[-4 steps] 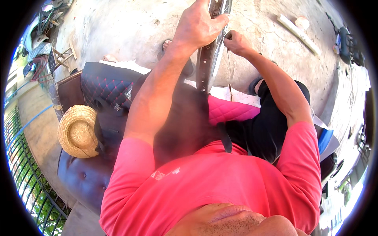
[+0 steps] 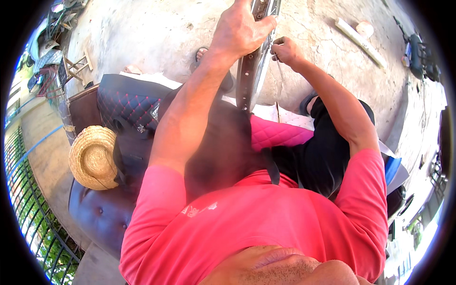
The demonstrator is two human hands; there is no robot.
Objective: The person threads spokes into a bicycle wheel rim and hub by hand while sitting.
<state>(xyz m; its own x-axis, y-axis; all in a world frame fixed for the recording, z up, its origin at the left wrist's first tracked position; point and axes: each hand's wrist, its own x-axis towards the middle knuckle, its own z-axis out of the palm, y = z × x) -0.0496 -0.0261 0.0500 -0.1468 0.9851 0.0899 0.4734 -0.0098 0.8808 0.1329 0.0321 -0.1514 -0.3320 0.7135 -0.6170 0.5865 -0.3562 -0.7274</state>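
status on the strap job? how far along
Done: hard to judge; no finished section shows. In hand: the left hand grips the long dark strap with a shiny edge near its top and holds it upright, while the right hand pinches something small at the strap's edge, too small to identify. Left: cannot tell from this view. The pink quilted cushion lies on the lap under the strap's lower end.
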